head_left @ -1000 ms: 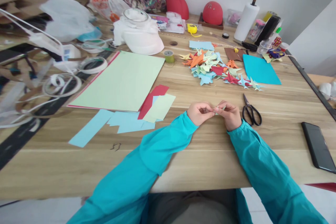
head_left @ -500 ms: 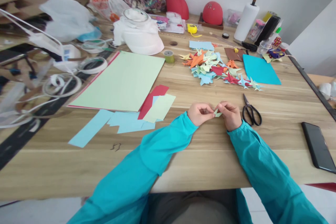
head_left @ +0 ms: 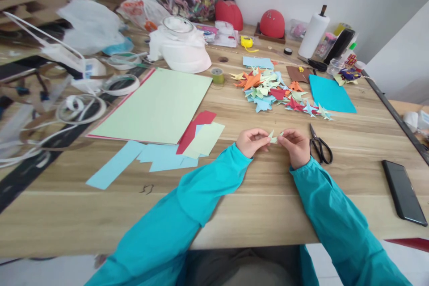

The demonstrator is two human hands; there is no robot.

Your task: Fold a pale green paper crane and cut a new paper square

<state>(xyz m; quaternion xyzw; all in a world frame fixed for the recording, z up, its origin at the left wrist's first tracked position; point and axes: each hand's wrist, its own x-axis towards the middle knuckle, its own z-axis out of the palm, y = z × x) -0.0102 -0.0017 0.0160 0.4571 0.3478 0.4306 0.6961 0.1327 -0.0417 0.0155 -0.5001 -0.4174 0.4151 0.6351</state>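
Observation:
A small folded pale-green paper piece [head_left: 273,139] is pinched between my two hands above the wooden table; it shows narrow pointed ends. My left hand [head_left: 252,142] grips its left side with thumb and fingers closed. On its right side, my right hand [head_left: 295,146] pinches the other end. Black-handled scissors [head_left: 320,144] lie just right of my right hand. Beyond my hands is a pile of folded paper figures [head_left: 264,87] in orange, green, blue and red. Cut paper strips [head_left: 205,139] in green, red and blue lie to the left.
Large pale-green sheets [head_left: 157,105] lie at left, near a spool [head_left: 217,76] and a white cap [head_left: 182,49]. A turquoise sheet [head_left: 331,94] sits at right. A phone [head_left: 404,192] rests near the right edge. Cables [head_left: 80,111] and bags crowd the far left.
My hands have moved slightly apart. More of the folded green paper shows between them, its points now spread. The camera view has shifted a little.

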